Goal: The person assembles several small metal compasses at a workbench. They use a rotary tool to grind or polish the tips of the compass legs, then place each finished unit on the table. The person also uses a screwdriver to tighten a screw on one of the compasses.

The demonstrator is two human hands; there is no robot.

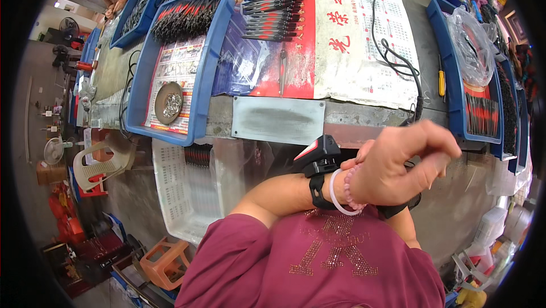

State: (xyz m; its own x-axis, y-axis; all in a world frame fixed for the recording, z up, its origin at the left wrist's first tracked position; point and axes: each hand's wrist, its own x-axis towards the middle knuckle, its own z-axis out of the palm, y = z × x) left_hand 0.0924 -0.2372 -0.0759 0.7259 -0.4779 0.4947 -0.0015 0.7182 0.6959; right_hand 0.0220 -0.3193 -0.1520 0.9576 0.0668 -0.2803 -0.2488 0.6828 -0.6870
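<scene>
My left forearm crosses in front of my body, and my left hand [401, 163] hangs bent at the table's front edge with fingers curled in; nothing shows in them. A pink bead bracelet [351, 187] and a white bangle [335, 193] circle that wrist. Beside them a black boxy device [322, 154] sits on a black strap [318, 190]. Behind the left wrist, a few fingertips of my right hand [365, 151] show close to the device; the rest of that hand is hidden. Just beyond lies a worn grey plate [278, 120] on the table edge.
A blue tray [200, 109] holds black-and-red slim pieces and a bowl [161, 116] of small silver parts. More slim pieces [276, 7] lie on a printed sheet [364, 80]. Right: a black cable [392, 58], yellow-handled screwdriver [441, 83], blue bins [455, 120]. Below: a white crate [170, 194].
</scene>
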